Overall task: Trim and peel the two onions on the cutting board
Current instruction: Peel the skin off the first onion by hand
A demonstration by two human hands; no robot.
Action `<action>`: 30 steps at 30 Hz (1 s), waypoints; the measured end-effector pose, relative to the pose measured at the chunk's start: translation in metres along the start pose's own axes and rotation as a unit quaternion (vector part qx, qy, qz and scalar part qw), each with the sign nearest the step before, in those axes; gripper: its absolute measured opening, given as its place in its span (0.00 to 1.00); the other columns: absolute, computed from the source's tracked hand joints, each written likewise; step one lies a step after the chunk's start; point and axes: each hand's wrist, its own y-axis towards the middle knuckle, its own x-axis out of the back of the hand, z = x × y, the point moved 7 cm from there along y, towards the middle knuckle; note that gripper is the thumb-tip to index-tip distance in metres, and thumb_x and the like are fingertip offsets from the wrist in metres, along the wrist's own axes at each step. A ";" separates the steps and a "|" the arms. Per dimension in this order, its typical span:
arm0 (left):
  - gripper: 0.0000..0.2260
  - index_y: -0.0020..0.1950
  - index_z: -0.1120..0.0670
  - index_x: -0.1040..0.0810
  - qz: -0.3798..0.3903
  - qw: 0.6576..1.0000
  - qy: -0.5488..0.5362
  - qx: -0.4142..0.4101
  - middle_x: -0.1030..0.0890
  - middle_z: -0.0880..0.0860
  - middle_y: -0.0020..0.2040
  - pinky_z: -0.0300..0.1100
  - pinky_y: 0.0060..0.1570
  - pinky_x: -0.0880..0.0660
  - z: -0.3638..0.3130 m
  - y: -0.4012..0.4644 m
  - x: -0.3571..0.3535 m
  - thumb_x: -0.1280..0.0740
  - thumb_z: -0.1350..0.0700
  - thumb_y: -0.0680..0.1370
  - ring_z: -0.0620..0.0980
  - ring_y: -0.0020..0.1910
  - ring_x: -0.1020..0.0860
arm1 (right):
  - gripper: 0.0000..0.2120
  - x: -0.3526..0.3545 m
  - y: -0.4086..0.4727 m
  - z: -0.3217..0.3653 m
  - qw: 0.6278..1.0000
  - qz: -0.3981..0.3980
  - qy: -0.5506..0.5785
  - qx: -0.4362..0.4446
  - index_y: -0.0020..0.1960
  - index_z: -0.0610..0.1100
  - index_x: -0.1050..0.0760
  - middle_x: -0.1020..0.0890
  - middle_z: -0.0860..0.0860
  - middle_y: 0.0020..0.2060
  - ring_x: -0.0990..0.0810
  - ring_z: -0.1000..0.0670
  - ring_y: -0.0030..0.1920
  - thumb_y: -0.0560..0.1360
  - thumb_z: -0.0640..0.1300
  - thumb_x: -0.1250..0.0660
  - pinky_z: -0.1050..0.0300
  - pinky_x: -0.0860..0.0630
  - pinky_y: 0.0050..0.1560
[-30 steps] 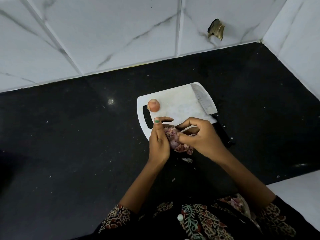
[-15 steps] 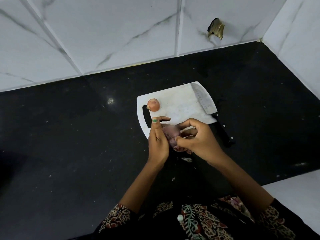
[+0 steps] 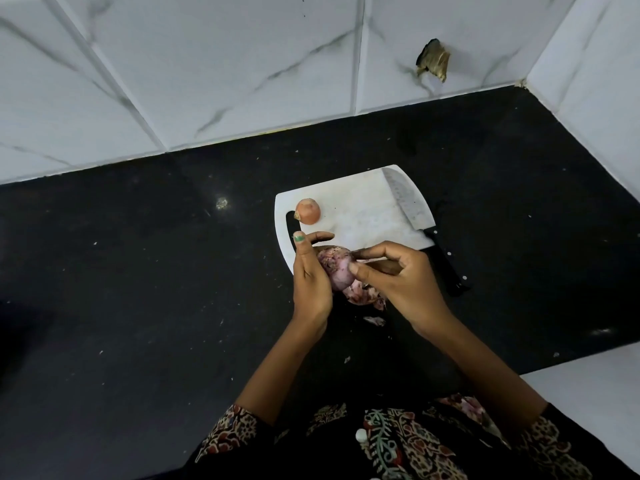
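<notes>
You held the partly peeled onion [image 3: 335, 268] in your left hand [image 3: 311, 278], just off the near edge of the white cutting board [image 3: 360, 209] and above the black countertop [image 3: 138, 289]; your fingers curled around its far side, the thumb with its green-painted nail standing up along the left. Your right hand [image 3: 398, 275] met it from the other side, thumb and forefinger pinched at the onion's right flank on what looked like a strip of skin — whether the strip was loose or attached I cannot tell. Pale purple flesh showed between your hands, mottled with scraps of dry skin. A clump of onion peels [image 3: 365, 295] hung or lay just beneath your right hand, touching the onion's lower end as far as the view showed, and a smaller peel scrap [image 3: 374, 320] sat on the countertop a little nearer to you. The second onion [image 3: 308, 211], with its orange-brown skin on, rested on the board near its far left corner, just beside the handle slot. The cleaver [image 3: 408, 206] lay along the board's right edge — blade on the board, black riveted handle [image 3: 448, 268] reaching off the near right corner onto the countertop. Neither hand touched it. Your patterned sleeves [image 3: 235, 431] showed at the bottom of the view.
</notes>
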 end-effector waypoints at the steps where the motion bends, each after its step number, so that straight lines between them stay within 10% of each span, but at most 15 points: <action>1: 0.22 0.51 0.49 0.25 -0.003 1.000 -0.008 0.006 0.19 0.55 0.49 0.41 0.52 0.21 0.001 0.000 0.000 0.57 0.44 0.83 0.48 0.50 0.19 | 0.05 0.001 -0.001 0.000 1.000 -0.013 0.009 0.015 0.44 0.42 0.19 0.15 0.47 0.40 0.15 0.50 0.42 0.70 0.34 0.27 0.57 0.20 0.45; 11: 0.21 0.44 0.50 0.22 -0.001 1.000 0.005 0.024 0.18 0.55 0.45 0.55 0.57 0.23 0.005 0.002 -0.004 0.53 0.47 0.84 0.55 0.49 0.19 | 0.03 -0.006 -0.005 -0.003 0.981 -0.062 -0.154 0.097 0.50 0.42 0.24 0.19 0.48 0.47 0.19 0.51 0.47 0.76 0.39 0.34 0.57 0.21 0.47; 21: 0.26 0.43 0.55 0.19 0.022 0.971 -0.151 0.183 0.16 0.57 0.45 0.51 0.56 0.23 0.018 0.000 -0.010 0.49 0.39 0.81 0.54 0.47 0.18 | 0.10 0.021 0.008 -0.034 0.976 -0.065 -0.204 -0.031 0.42 0.46 0.22 0.16 0.52 0.39 0.19 0.58 0.41 0.73 0.32 0.33 0.67 0.23 0.46; 30: 0.21 0.42 0.55 0.24 0.066 0.960 -0.177 0.208 0.18 0.53 0.36 0.39 0.35 0.22 0.019 -0.002 -0.015 0.45 0.41 0.81 0.48 0.34 0.19 | 0.10 -0.006 0.001 0.002 0.998 0.022 -0.012 -0.062 0.49 0.41 0.21 0.16 0.47 0.43 0.16 0.51 0.43 0.69 0.39 0.25 0.57 0.18 0.44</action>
